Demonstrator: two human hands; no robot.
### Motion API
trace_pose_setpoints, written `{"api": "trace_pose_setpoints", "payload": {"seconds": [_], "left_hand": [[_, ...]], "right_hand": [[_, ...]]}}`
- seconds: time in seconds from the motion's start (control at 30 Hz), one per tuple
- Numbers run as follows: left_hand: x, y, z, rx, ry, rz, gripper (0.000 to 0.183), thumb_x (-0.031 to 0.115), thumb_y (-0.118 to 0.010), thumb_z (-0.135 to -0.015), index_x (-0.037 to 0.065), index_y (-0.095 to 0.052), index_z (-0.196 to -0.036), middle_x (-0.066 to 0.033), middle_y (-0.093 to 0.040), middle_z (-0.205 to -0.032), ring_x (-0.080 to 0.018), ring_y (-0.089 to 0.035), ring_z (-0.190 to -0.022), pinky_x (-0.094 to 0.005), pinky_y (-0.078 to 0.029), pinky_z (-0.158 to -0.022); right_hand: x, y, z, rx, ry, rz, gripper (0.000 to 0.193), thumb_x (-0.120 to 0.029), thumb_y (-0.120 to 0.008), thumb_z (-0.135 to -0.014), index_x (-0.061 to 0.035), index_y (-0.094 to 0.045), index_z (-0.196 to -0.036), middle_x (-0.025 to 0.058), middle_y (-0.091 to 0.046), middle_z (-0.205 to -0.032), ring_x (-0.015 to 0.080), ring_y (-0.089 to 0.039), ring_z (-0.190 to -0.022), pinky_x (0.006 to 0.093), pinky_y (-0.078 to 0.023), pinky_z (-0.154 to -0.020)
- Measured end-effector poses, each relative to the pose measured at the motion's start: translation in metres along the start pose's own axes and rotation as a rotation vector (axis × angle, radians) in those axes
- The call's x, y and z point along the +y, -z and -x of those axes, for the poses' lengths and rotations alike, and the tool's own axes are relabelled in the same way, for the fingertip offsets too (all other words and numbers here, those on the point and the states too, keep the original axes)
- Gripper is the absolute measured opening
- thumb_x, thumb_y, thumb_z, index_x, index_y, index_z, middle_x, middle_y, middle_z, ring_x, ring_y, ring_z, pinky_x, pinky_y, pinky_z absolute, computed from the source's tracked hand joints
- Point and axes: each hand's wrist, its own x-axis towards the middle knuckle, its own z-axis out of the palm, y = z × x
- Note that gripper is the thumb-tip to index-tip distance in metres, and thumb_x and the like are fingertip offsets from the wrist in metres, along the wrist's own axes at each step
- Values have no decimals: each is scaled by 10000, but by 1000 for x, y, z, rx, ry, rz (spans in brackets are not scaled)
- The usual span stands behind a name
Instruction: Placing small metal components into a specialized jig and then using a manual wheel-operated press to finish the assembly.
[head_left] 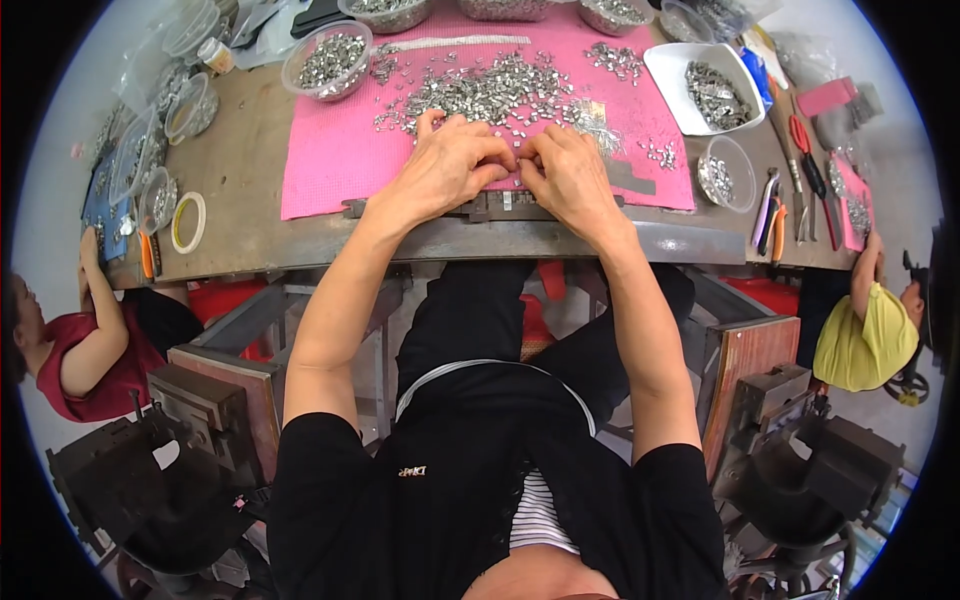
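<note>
My left hand (447,165) and my right hand (570,172) come together at the near edge of a pink mat (330,170). Thumb and fingers of each are pinched, and the fingertips nearly meet. What they hold between them is too small to name. Right below the fingertips lies a narrow dark metal fixture (482,208) along the bench edge, with small shiny pieces set in its middle. Just beyond my hands spreads a heap of small silver metal pieces (490,88). A bundle of thin silver strips (598,125) lies beyond my right hand.
Clear tubs of metal pieces (328,62) line the back. At right are a white tray (665,85), a small round tub (735,180), pliers (768,210) and red-handled cutters (800,135). A tape roll (189,222) lies left. Other people sit on both sides.
</note>
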Motion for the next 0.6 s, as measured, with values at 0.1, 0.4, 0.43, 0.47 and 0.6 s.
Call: {"api": "trace_pose_setpoints", "payload": {"seconds": [0.1, 0.4, 0.43, 0.47, 0.6], "left_hand": [[1, -2, 0, 29, -3, -65, 101, 191, -735, -876, 142, -717, -962, -11, -660, -905, -238, -595, -973, -551, -290, -1071], [43, -32, 13, 288, -50, -32, 127, 165, -767, -849, 129, -709, -956, -20, -634, -899, -222, -619, -925, -522, -336, -1059], [45, -36, 14, 287, -50, -30, 127, 165, -767, -849, 129, -709, -956, -20, -634, -899, -222, -619, -925, -522, -336, -1059], [47, -39, 15, 304, -34, -39, 138, 165, -774, -842, 127, -709, -957, -22, -629, -896, -224, -621, -927, -524, -342, -1056], [50, -45, 15, 338, -9, -62, 142, 173, -784, -844, 122, -719, -960, -22, -632, -888, -218, -616, -904, -491, -338, -1058]], "right_hand": [[8, 7, 0, -67, -80, -160, 93, -62, -742, -821, -30, -687, -889, 96, -638, -822, 268, -639, -790, 403, -455, -774], [-1, 43, 40, -49, -8, -154, 147, -15, -733, -822, -36, -660, -948, 78, -639, -934, 270, -615, -908, 383, -442, -828], [-3, 42, 42, -23, 8, -134, 159, -14, -736, -817, -35, -657, -953, 79, -638, -945, 270, -614, -913, 384, -439, -827], [-5, 40, 44, 4, 24, -114, 171, -12, -739, -812, -35, -654, -958, 81, -638, -956, 270, -613, -918, 384, -436, -827], [-7, 35, 48, 39, 38, -96, 189, -10, -746, -810, -37, -651, -972, 85, -638, -978, 273, -610, -923, 384, -433, -829]]}}
